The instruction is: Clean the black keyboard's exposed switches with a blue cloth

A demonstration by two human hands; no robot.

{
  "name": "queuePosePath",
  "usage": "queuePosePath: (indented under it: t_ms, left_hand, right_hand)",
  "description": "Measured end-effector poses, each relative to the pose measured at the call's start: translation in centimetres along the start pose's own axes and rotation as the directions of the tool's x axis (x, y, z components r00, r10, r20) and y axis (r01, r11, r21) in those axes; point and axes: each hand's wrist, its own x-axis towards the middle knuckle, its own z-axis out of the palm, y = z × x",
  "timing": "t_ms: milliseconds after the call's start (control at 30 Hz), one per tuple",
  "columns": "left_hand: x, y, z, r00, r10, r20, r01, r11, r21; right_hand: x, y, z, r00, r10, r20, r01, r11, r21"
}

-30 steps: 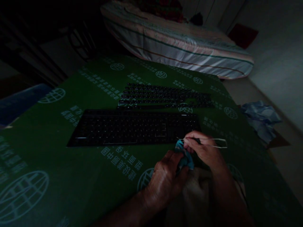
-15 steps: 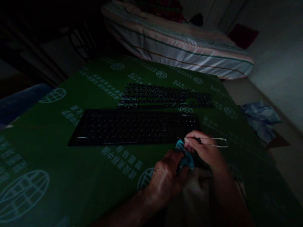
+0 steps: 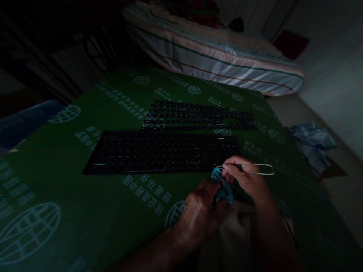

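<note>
My left hand (image 3: 200, 204) is closed around a crumpled blue cloth (image 3: 224, 192), just in front of the keyboard's near right corner. Between the fingers of my right hand (image 3: 241, 175) is a thin bent metal wire tool (image 3: 265, 169), a long narrow loop at one end. Its fine tips reach left, close to the top of the cloth; whether they touch it I cannot tell. A black keyboard base (image 3: 147, 155) lies flat, its keycaps seemingly off. Behind it, loose black keycaps (image 3: 184, 113) are laid out in rows.
Everything stands on a green table sheet (image 3: 99, 211) printed with white globes and lettering. Beyond the far edge is a bed (image 3: 227, 56) with a striped cover. Crumpled bluish cloth or plastic (image 3: 312, 141) lies at the right, off the table. The room is dim.
Hardly anything differs. The whole view has shifted very slightly, and both hands keep their hold on the cloth and the wire tool.
</note>
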Motion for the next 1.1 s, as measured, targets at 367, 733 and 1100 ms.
queuePosePath:
  t_ms: [367, 733, 1100]
  left_hand:
    - [0.04, 0.12, -0.16, 0.999, -0.026, 0.025, 0.027, 1.0, -0.013]
    - [0.4, 0.36, -0.28, 0.999, -0.035, 0.038, 0.035, 0.999, -0.005]
    - [0.31, 0.54, -0.16, 0.993, -0.056, 0.106, 0.047, 0.995, 0.085]
  right_hand:
    - [0.05, 0.27, 0.21, 1.0, 0.011, 0.021, -0.012, 1.0, 0.011]
    - [0.07, 0.44, 0.54, 1.0, -0.003, 0.018, 0.003, 1.0, -0.007]
    - [-0.2, 0.47, 0.11, 0.999, -0.036, -0.008, 0.036, 0.999, -0.04]
